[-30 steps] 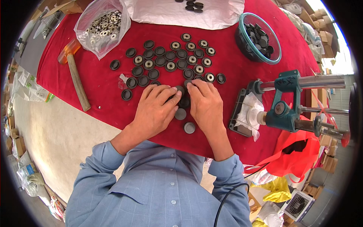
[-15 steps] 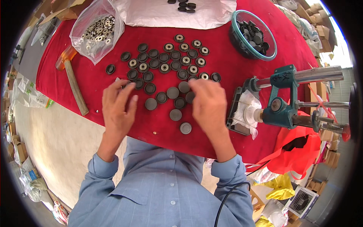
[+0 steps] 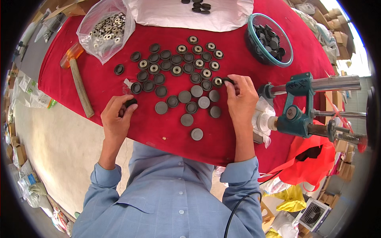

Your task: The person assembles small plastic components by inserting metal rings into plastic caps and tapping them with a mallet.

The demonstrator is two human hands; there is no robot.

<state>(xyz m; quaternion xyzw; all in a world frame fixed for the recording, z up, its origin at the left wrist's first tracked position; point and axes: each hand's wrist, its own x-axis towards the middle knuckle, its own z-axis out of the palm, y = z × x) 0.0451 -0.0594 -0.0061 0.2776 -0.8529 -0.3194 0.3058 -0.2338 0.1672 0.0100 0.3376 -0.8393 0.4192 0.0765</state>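
Thumb and fingers of my left hand (image 3: pixel 117 113) are closed on a small round black cap (image 3: pixel 130 102), tilted just above the cloth's near left part. On the right, my right hand (image 3: pixel 242 95) pinches another black cap (image 3: pixel 227 80) by its edge, beside a cap with a metal ring (image 3: pixel 217 81). Between the hands lie several black caps. Some show a hollow side, like this open cap (image 3: pixel 161 91); others lie with the flat grey side up, like this one (image 3: pixel 184 96). Several of the farther ones hold silvery metal rings (image 3: pixel 181 49).
A red cloth (image 3: pixel 170 131) covers the table. Around the caps are a clear bag (image 3: pixel 85 35) of metal rings, a hammer (image 3: pixel 81 87), a white sheet (image 3: pixel 166 16), and a teal-rimmed basket (image 3: pixel 249 37) of caps. A green hand press (image 3: pixel 295 95) stands at the right.
My left hand has closed on a cap. My right hand has moved right and now pinches a cap; more flat-side-up caps show where it was. The view has shifted slightly.
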